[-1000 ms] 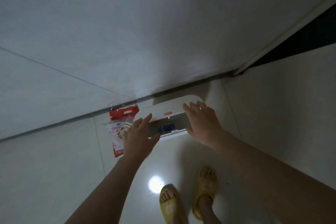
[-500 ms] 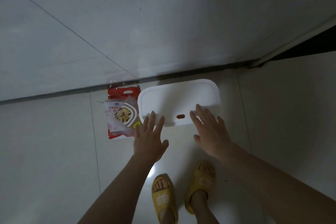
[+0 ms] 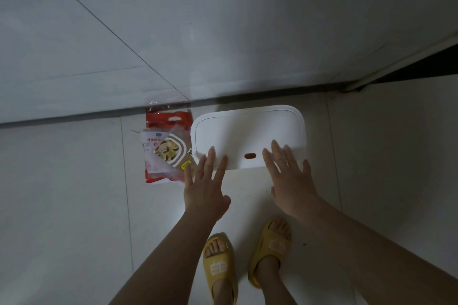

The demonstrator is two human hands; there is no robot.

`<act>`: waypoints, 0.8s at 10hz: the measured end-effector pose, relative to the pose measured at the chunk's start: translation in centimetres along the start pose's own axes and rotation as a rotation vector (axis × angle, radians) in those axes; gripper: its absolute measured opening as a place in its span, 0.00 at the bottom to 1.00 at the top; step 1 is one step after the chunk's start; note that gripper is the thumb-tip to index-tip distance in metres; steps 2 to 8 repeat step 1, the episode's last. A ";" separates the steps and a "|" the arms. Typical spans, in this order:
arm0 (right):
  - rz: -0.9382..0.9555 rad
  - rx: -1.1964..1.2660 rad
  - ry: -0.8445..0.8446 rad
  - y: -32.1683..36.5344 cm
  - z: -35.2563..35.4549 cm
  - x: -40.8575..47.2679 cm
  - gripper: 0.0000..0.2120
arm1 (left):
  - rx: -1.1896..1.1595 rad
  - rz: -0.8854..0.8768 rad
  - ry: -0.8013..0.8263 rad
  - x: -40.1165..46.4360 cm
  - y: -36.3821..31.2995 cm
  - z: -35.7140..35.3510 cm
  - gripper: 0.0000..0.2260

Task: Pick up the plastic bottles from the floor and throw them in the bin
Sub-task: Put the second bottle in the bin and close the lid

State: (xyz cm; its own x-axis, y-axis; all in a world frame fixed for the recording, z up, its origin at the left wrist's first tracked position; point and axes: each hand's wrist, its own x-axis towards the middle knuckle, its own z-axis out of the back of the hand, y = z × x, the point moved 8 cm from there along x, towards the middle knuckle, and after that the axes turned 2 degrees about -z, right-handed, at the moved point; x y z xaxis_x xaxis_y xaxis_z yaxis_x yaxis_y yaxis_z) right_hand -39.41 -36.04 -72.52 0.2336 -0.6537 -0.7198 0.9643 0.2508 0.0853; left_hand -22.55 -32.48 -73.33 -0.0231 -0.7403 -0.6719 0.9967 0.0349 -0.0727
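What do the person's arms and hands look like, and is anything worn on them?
Both forearms are bare, with no sleeves in view. The left hand and right hand wear no gloves, and no rings, watch or bracelet can be seen.

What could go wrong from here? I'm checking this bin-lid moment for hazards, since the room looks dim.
1. The white rectangular plastic bin lid looks shut, with both open hands, left hand and right hand, at its front edge; fingertips might get pinched if it springs.
2. The red and white plastic food bag lies on the glossy tiled floor beside the bin, near the yellow rubber slippers; stepping on it could cause a slip.
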 end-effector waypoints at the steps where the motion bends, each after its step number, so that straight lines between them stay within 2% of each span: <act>1: -0.021 0.007 0.023 0.2 1.3 -0.2 0.40 | 0.012 0.012 -0.017 -0.5 -0.2 1.3 0.38; 8: -0.021 0.007 0.023 0.2 1.3 -0.2 0.40 | 0.012 0.012 -0.017 -0.5 -0.2 1.3 0.38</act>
